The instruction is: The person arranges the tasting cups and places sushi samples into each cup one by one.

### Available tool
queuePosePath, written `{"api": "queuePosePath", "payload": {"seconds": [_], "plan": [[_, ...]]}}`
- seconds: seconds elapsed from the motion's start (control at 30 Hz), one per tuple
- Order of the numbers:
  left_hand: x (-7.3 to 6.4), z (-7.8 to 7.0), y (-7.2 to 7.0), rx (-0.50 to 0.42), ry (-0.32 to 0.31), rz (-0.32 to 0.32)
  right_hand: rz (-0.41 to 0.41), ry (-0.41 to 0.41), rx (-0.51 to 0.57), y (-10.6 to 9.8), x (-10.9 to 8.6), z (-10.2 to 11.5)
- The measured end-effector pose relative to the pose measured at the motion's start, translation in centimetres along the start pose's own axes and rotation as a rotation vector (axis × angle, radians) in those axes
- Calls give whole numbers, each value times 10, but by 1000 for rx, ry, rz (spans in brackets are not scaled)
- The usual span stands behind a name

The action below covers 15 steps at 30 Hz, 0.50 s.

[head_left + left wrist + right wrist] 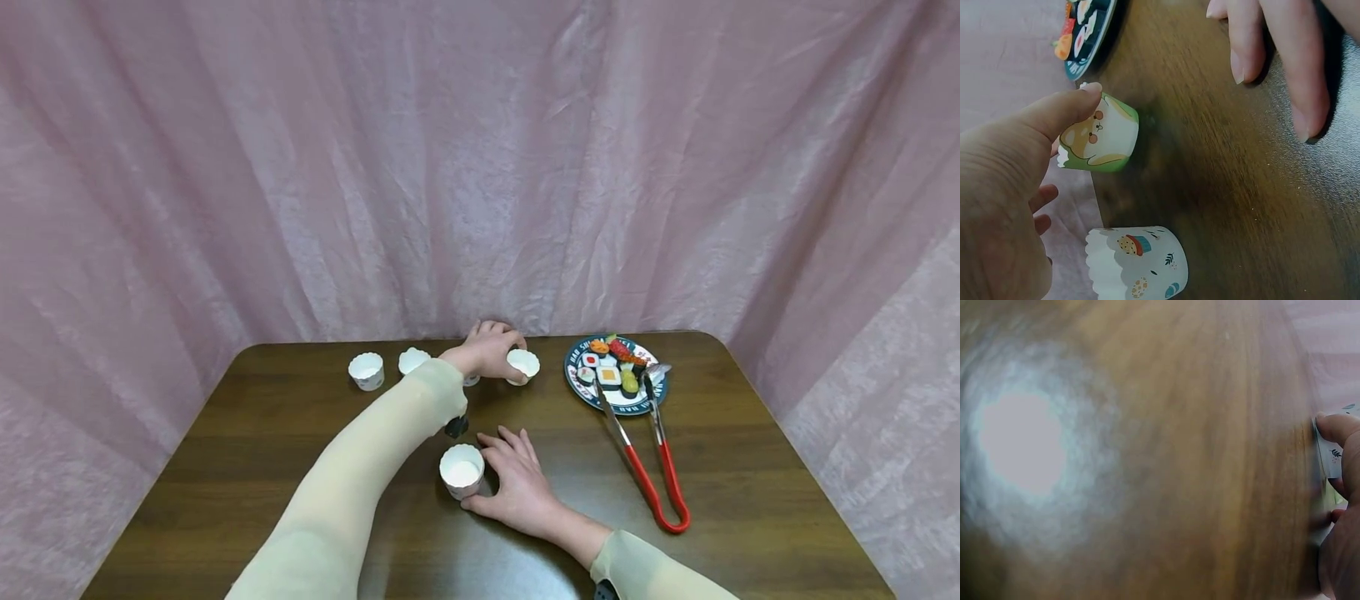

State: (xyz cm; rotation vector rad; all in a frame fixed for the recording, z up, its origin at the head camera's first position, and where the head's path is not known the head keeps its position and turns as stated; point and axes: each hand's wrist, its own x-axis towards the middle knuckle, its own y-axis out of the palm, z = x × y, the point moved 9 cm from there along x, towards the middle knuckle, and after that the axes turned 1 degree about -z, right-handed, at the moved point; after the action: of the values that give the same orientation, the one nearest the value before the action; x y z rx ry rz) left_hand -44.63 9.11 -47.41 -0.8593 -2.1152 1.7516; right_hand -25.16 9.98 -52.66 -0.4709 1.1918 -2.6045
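Pinching a green cup with an animal face (1107,134), the left hand (491,352) has its thumb on the near side and fingers behind, gap just cup-wide. That cup is at the right end of the back row, near the table's far edge. Right hand (519,490) has thumb and index about a white printed cup (462,472), opened to the cup's width, other fingers spread over the wood. It looks like a light grip, but the right wrist view is mostly glare and cuts the cup off at the edge. This cup stands upright nearer the person, mouth up.

Just beside the green cup, a cupcake-print cup (1154,262) is mostly hidden by the left hand in the head view. Further left in the row, two more paper cups (366,372), upright and apart.

Right of the green cup, a round plate (637,407) with blue rim carries sushi pieces (609,377). Tongs (641,475) lie spread, metal ends over the plate, red handle on the brown table (225,450). Pink curtain (480,167) behind.
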Motion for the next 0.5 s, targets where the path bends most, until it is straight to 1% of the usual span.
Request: {"api": "queuePosePath", "payload": {"seconds": [0.2, 0.37, 0.5], "plan": [[10, 12, 9, -13, -52, 47, 6, 5, -3, 0, 1, 1], [17, 17, 12, 9, -58, 49, 13, 18, 11, 0, 1, 1], [7, 9, 4, 10, -27, 43, 6, 13, 11, -1, 1, 0]]}}
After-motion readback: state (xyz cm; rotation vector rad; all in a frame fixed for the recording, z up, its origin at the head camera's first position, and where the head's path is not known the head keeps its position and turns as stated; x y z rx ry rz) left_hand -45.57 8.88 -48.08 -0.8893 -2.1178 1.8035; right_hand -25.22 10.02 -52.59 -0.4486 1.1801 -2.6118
